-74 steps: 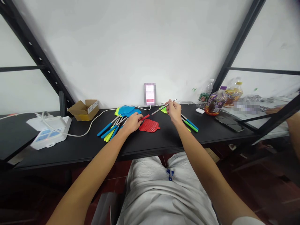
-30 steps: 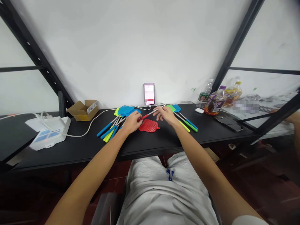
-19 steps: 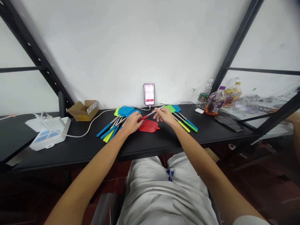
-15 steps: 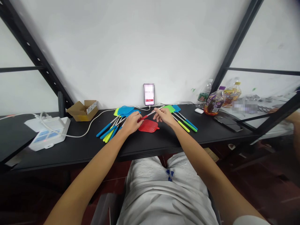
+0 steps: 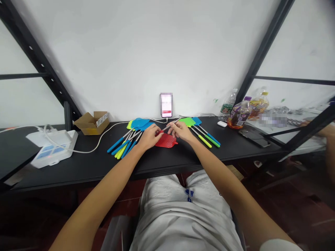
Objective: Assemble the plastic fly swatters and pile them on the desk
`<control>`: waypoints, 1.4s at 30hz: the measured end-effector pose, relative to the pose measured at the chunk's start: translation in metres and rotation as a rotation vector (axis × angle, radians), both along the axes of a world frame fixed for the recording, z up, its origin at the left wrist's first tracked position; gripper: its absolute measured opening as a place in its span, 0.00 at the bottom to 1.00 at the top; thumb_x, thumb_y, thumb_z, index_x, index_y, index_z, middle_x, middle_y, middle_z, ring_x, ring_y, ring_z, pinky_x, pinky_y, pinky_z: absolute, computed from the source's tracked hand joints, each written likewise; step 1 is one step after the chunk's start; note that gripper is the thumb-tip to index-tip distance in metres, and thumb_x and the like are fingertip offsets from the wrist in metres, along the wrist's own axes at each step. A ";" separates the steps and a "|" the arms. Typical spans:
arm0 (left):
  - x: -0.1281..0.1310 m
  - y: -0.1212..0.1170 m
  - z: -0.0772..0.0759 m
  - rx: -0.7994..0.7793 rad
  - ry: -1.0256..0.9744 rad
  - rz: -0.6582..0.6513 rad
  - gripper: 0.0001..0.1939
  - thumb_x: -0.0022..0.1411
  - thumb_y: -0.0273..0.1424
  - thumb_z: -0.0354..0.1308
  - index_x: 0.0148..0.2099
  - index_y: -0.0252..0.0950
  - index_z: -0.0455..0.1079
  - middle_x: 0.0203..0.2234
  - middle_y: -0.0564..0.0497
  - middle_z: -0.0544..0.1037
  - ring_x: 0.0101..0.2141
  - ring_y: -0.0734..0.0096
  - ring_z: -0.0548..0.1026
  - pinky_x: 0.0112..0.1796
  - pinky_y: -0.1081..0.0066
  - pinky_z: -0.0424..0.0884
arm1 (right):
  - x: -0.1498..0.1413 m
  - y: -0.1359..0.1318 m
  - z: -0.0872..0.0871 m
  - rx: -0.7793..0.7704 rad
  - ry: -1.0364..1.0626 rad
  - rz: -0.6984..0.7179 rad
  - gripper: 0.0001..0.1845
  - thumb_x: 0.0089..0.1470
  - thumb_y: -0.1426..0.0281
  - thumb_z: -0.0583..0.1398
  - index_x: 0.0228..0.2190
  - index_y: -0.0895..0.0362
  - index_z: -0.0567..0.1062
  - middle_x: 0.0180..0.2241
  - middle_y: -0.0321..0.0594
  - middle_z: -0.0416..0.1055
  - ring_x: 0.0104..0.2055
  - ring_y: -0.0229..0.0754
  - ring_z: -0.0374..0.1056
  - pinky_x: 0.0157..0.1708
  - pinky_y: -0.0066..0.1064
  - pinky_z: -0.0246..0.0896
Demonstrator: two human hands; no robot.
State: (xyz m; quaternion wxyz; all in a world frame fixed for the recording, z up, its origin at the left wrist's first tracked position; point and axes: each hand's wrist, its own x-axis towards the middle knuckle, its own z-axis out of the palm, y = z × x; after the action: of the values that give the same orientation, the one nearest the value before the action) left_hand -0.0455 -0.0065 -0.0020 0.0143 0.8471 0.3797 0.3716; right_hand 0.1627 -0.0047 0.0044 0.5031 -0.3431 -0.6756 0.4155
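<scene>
My left hand is closed round the red grip of a thin metal rod, a fly swatter handle. The fingers of my right hand pinch the rod close to its other end. Just below both hands, a red fly swatter head lies flat on the black table, its short neck pointing right and apart from the rod. To the left is a pile of fly swatters with blue heads and blue and yellow-green grips. On the right, several more swatters with green heads and blue ones lie fanned out.
A lit phone leans on the wall behind my hands, with a white cable. An open cardboard box and a white power strip case stand left. Bottles, a white earphone case and a dark phone are right.
My right hand has shifted left along the rod, closer to my left hand, and less of the rod and red grip shows between them. The red head stays put.
</scene>
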 end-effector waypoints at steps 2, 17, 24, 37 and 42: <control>0.000 0.002 -0.001 -0.029 -0.025 0.013 0.09 0.64 0.36 0.56 0.37 0.36 0.70 0.31 0.50 0.71 0.33 0.69 0.69 0.36 0.68 0.67 | -0.001 0.001 -0.001 0.043 -0.004 -0.048 0.29 0.54 0.43 0.58 0.33 0.59 0.75 0.24 0.38 0.76 0.14 0.30 0.64 0.12 0.21 0.49; -0.005 0.014 -0.008 -0.191 0.178 0.158 0.19 0.68 0.39 0.50 0.27 0.37 0.70 0.22 0.49 0.73 0.25 0.66 0.70 0.27 0.68 0.55 | 0.009 -0.002 0.013 0.110 0.302 -0.444 0.33 0.55 0.38 0.52 0.29 0.57 0.69 0.22 0.37 0.72 0.15 0.32 0.63 0.11 0.23 0.49; -0.004 0.013 -0.009 -0.215 0.185 0.180 0.21 0.68 0.41 0.48 0.25 0.37 0.68 0.19 0.48 0.71 0.23 0.67 0.67 0.26 0.67 0.52 | 0.006 -0.004 0.014 0.030 0.247 -0.279 0.31 0.55 0.40 0.54 0.31 0.57 0.69 0.22 0.38 0.74 0.15 0.32 0.65 0.10 0.22 0.48; -0.001 0.001 0.000 -0.048 -0.059 0.042 0.16 0.70 0.41 0.48 0.42 0.36 0.71 0.30 0.50 0.76 0.30 0.67 0.71 0.33 0.69 0.63 | 0.002 -0.005 0.005 -0.061 0.060 0.129 0.24 0.58 0.50 0.59 0.45 0.56 0.71 0.45 0.48 0.78 0.27 0.39 0.76 0.15 0.24 0.59; -0.002 0.007 -0.003 -0.043 -0.115 0.085 0.14 0.71 0.36 0.46 0.51 0.37 0.69 0.32 0.49 0.77 0.33 0.65 0.73 0.36 0.68 0.65 | 0.002 0.004 -0.010 0.136 -0.245 -0.152 0.25 0.57 0.52 0.60 0.46 0.58 0.74 0.43 0.48 0.77 0.35 0.41 0.75 0.33 0.32 0.69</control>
State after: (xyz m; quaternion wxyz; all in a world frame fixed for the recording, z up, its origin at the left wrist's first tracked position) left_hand -0.0472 0.0005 -0.0047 0.0386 0.8070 0.4219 0.4114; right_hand 0.1651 -0.0007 -0.0058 0.4689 -0.4065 -0.7307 0.2846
